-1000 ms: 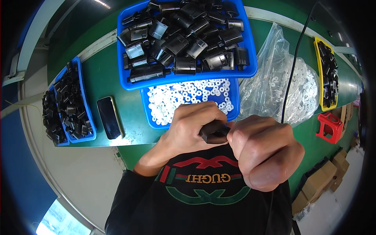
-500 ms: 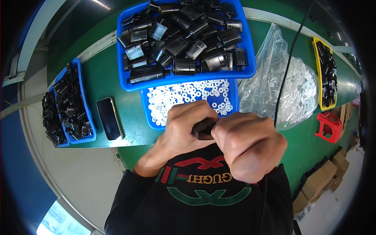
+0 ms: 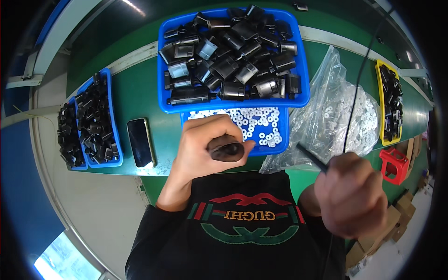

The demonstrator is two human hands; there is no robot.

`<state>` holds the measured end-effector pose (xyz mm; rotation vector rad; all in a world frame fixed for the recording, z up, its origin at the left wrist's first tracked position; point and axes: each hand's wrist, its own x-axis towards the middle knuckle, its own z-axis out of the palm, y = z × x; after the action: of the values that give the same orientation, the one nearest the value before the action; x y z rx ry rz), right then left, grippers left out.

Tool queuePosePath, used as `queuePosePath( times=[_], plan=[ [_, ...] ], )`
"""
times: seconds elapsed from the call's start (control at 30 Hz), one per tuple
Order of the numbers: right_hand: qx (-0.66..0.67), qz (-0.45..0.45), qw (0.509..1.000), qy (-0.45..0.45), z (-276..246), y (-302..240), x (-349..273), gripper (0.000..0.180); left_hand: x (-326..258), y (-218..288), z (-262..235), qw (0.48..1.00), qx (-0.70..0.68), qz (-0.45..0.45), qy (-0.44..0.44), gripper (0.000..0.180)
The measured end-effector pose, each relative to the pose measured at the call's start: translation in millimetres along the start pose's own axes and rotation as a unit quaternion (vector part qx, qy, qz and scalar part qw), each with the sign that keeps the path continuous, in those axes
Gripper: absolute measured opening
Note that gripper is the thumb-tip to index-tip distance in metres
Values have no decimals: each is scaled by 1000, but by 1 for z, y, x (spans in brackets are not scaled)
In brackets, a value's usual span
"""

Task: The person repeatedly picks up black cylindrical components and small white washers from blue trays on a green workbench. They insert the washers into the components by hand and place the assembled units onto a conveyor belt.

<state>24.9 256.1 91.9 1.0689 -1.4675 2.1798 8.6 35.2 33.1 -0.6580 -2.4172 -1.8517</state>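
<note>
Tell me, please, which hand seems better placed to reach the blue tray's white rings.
Probably the left hand: though closed around a dark part, it appears closer to the white rings than the right hand, which grips a dark rod.

Slight sheen noted on held black part (image 3: pixel 226 150); smooth plastic seen in blue tray (image 3: pixel 233 107); clear, crinkled plastic in bag (image 3: pixel 326 114).

Black part (image 3: pixel 226 151) in the left hand (image 3: pixel 200 142), dark rod (image 3: pixel 311 157) in the right hand (image 3: pixel 352 198), green tabletop (image 3: pixel 123 100) beyond.
Past the left hand, a blue upper tray (image 3: pixel 233 108) of glossy black cylinders (image 3: pixel 225 68), a blue lower tray (image 3: pixel 270 150) of white washers (image 3: pixel 270 116); left of it, a black-screened phone (image 3: pixel 141 142). Right of the right hand, a yellow tray (image 3: pixel 392 142). Between the hands, a black shirt (image 3: pixel 275 184) with red and green bands and gold lettering.
</note>
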Motion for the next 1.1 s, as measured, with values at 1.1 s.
queuePosePath(
  times=[1.1],
  plan=[
    [-637,203,739,-78,-11,79,-122,25,321,-210,-92,808,514,-202,-205,79]
  ],
)
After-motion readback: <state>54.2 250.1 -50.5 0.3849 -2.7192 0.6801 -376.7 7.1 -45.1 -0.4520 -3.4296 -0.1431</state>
